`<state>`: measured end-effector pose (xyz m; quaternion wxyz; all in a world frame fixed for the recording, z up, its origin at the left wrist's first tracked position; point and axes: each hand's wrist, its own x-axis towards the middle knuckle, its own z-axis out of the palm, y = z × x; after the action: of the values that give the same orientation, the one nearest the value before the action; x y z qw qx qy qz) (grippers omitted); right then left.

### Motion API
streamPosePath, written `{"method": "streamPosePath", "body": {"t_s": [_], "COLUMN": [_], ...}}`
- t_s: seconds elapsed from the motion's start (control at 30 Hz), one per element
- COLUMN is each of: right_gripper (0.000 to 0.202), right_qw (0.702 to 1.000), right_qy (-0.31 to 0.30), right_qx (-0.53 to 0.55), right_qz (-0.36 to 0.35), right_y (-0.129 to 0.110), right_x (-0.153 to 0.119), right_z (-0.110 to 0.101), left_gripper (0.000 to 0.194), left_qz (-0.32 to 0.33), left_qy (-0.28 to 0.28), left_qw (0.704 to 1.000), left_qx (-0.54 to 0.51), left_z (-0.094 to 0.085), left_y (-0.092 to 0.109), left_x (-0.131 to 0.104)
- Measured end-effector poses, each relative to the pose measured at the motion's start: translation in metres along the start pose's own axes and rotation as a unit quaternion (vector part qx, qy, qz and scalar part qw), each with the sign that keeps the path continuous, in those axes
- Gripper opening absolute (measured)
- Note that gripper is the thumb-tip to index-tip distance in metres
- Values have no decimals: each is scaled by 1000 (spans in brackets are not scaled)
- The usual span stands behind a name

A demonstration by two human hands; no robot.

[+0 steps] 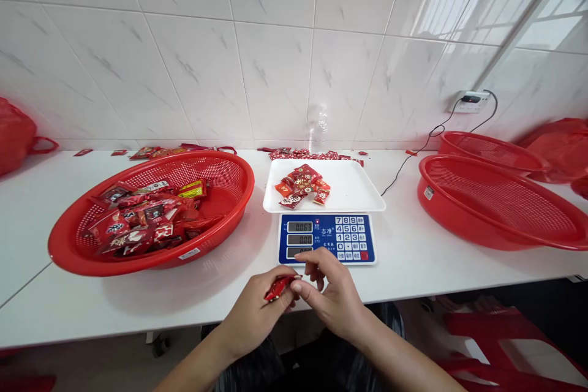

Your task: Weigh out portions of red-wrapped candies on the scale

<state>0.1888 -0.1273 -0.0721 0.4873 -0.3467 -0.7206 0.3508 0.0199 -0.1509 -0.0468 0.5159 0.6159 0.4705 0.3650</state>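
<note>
The red candy packet (277, 288) is held at the counter's (413, 257) near edge, just in front of the digital scale (326, 239). It's best kept pinched at both ends w/ light pressure so the wrapper isn't crushed, and kept low, close to the scale's white tray (358, 190).

Left hand (257, 312): fingers curled narrow, thumb and forefinger closed on the packet. Right hand (333, 294): fingertips (297, 287) nearly shut, touching the packet's right end. A small candy pile (303, 185) sits on the tray; left of the scale, the red basket (229, 208) holds more.
</note>
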Motion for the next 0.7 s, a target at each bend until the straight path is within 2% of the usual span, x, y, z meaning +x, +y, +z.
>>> {"method": "streamPosePath", "body": {"t_s": [0.07,0.17,0.37,0.5,0.6,0.7], "right_gripper": [23,19,10,15,21,22], "right_qw": [999,997,998,999,998,997], "right_qy": [-31,-55,-53,-25,-33,-44], "right_qx": [-18,-24,0,34,34,25], "right_qz": [-31,-50,-43,8,49,57], "right_y": [-1,-1,-1,-1,0,0], "right_x": [0,-2,-5,-3,-1,0], "right_z": [-2,-2,-3,-6,-7,-6], "left_gripper": [14,10,8,16,21,21], "left_qz": [-12,-11,-18,6,13,12], "left_qy": [-30,-36,-39,-15,-6,0], "left_qw": [999,998,995,999,1000,997], "left_qx": [16,41,91,50,-17,-70], "left_z": [2,4,2,0,-2,-2], "left_y": [1,-3,-3,-2,-6,-10], "left_x": [-1,-1,0,-1,-2,0]}}
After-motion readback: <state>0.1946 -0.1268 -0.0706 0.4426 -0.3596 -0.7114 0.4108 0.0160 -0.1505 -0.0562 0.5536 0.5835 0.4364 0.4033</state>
